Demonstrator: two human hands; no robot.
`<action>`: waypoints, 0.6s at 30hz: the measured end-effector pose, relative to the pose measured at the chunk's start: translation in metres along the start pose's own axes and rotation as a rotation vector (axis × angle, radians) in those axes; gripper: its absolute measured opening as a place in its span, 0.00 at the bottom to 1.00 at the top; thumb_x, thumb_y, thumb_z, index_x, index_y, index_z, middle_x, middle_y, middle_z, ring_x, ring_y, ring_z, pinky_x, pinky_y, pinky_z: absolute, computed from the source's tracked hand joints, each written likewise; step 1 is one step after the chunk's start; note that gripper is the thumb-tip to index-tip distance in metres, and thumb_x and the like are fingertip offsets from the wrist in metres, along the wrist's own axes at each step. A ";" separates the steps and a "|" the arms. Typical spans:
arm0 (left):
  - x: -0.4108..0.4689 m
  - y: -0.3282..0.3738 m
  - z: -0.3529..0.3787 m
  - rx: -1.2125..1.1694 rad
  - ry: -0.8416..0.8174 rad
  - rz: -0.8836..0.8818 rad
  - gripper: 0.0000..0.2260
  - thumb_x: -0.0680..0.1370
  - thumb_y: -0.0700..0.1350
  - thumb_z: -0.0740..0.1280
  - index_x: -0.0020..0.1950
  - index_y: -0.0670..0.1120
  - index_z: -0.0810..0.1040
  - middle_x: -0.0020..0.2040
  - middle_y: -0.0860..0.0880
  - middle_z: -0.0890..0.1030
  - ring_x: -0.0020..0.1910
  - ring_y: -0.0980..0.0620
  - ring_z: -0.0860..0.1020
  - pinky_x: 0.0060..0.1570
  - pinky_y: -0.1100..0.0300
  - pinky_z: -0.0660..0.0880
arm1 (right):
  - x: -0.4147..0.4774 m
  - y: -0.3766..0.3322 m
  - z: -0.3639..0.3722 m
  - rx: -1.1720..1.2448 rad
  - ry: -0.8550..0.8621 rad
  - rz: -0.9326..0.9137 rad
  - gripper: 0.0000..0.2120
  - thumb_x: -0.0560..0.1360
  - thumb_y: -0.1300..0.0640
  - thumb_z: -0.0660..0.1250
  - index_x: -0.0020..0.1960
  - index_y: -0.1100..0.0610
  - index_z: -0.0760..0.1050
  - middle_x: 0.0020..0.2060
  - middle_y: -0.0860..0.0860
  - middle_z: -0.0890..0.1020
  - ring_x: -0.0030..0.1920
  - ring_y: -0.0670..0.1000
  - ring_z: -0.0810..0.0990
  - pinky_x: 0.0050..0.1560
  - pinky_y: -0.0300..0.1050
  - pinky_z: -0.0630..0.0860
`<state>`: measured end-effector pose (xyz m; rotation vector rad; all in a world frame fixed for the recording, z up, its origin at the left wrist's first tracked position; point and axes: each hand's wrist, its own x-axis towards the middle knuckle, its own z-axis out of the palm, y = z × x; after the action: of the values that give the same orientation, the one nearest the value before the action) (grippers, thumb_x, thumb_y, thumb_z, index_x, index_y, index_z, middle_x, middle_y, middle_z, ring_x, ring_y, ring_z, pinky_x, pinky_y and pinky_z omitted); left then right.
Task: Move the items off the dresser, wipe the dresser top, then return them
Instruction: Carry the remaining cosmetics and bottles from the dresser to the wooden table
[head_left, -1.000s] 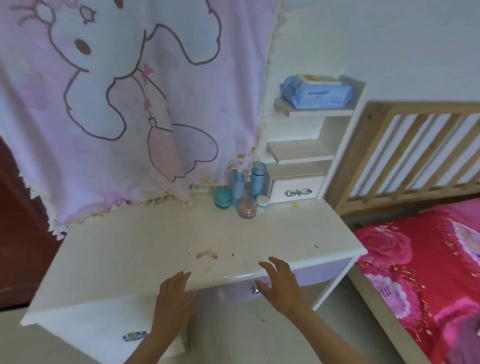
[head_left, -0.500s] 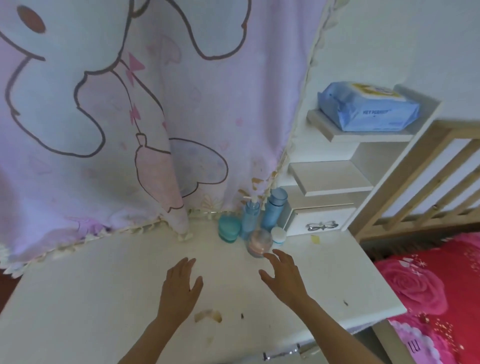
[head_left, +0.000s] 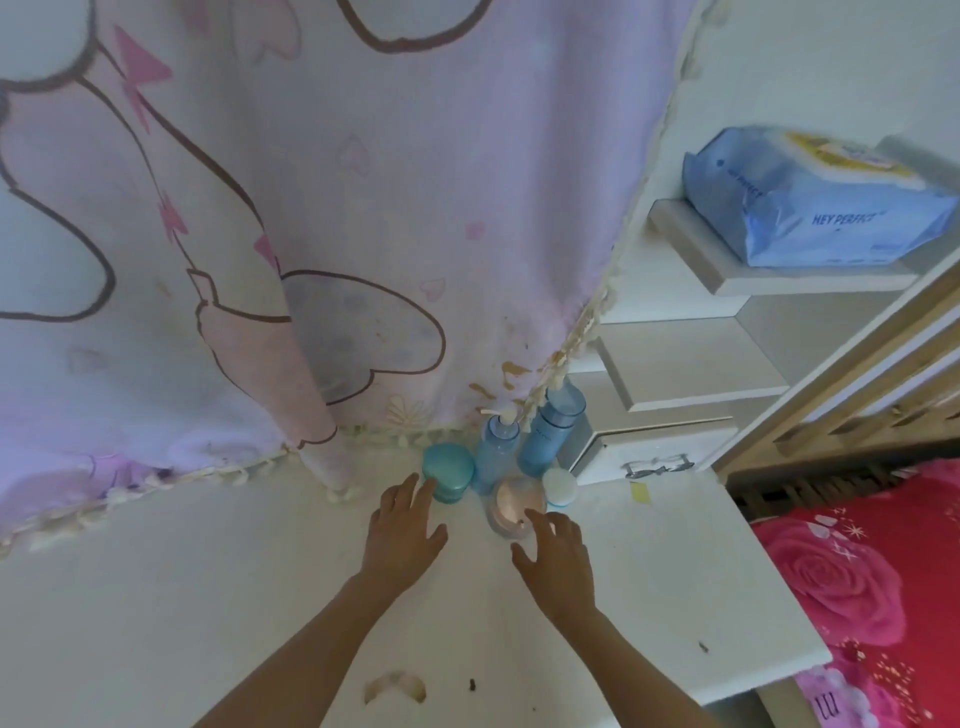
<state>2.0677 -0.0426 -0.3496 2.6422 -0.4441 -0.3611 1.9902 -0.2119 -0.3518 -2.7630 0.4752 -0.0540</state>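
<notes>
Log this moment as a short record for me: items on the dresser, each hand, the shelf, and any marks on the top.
items: teal jar, pump bottle, blue bottle, pink-lidded jar, white-capped jar, clustered at the back of the dresser top
left hand: open, fingertips at the teal jar, contact unclear
right hand: open, fingers over the pink-lidded jar
shelf: blue wipes pack
marks: brown stain near the front edge

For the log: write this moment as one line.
left hand open, by teal jar | right hand open, by pink jar | dresser uncleared

Both arms extended, left hand (head_left: 402, 530) and right hand (head_left: 558, 558) fingers spread
</notes>
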 end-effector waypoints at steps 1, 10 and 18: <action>0.006 0.004 -0.001 0.020 0.005 0.004 0.29 0.77 0.52 0.60 0.74 0.48 0.53 0.75 0.47 0.54 0.72 0.47 0.56 0.67 0.55 0.61 | 0.005 0.000 -0.001 -0.011 0.012 -0.006 0.25 0.54 0.55 0.81 0.48 0.57 0.79 0.41 0.56 0.82 0.40 0.58 0.82 0.33 0.47 0.79; 0.052 0.028 -0.005 0.227 -0.051 0.031 0.34 0.74 0.54 0.64 0.75 0.49 0.51 0.75 0.49 0.54 0.73 0.45 0.55 0.65 0.53 0.64 | 0.034 -0.006 0.006 -0.066 -0.072 -0.122 0.39 0.39 0.45 0.81 0.50 0.51 0.77 0.44 0.54 0.83 0.38 0.54 0.83 0.29 0.40 0.79; 0.040 0.034 0.006 0.237 -0.014 -0.051 0.27 0.74 0.52 0.62 0.70 0.48 0.58 0.68 0.48 0.62 0.63 0.47 0.65 0.55 0.57 0.68 | 0.040 -0.003 0.021 -0.200 -0.050 -0.152 0.44 0.44 0.40 0.79 0.56 0.51 0.69 0.48 0.58 0.82 0.47 0.57 0.73 0.30 0.46 0.77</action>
<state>2.0941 -0.0888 -0.3466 2.8876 -0.4486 -0.3623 2.0309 -0.2161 -0.3713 -2.9845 0.2693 0.0274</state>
